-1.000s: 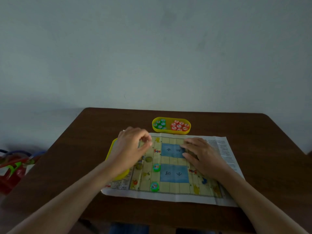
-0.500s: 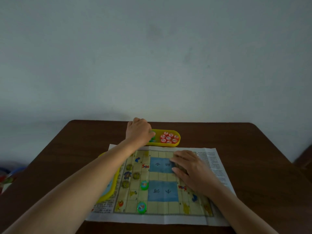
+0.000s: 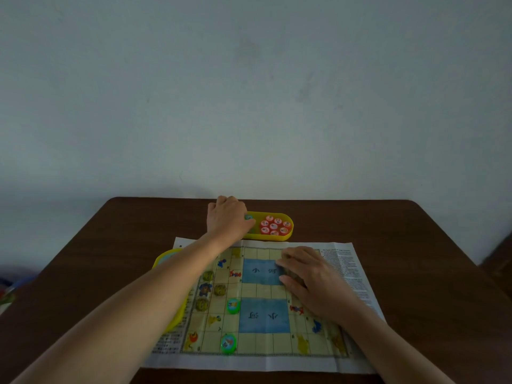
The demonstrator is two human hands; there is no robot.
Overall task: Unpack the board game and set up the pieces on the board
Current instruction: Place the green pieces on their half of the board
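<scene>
Head view: the left hand (image 3: 228,217) reaches to the far side, fingers curled down over the left end of a yellow oval plastic tray (image 3: 288,236). A green round game piece (image 3: 248,217) peeks out at its fingertips; whether it is pinched cannot be told. The hand hides that end of the tray. Red round pieces (image 3: 274,226) fill the right end. Nearer, the right hand (image 3: 310,278) lies flat, fingers relaxed, on a printed paper game board (image 3: 263,317). Two bright green pieces (image 3: 233,306) and three dull olive discs (image 3: 219,290) sit on its left squares. The left forearm covers most of a second yellow plastic shape (image 3: 166,257) on the dark brown wooden table (image 3: 415,259).
</scene>
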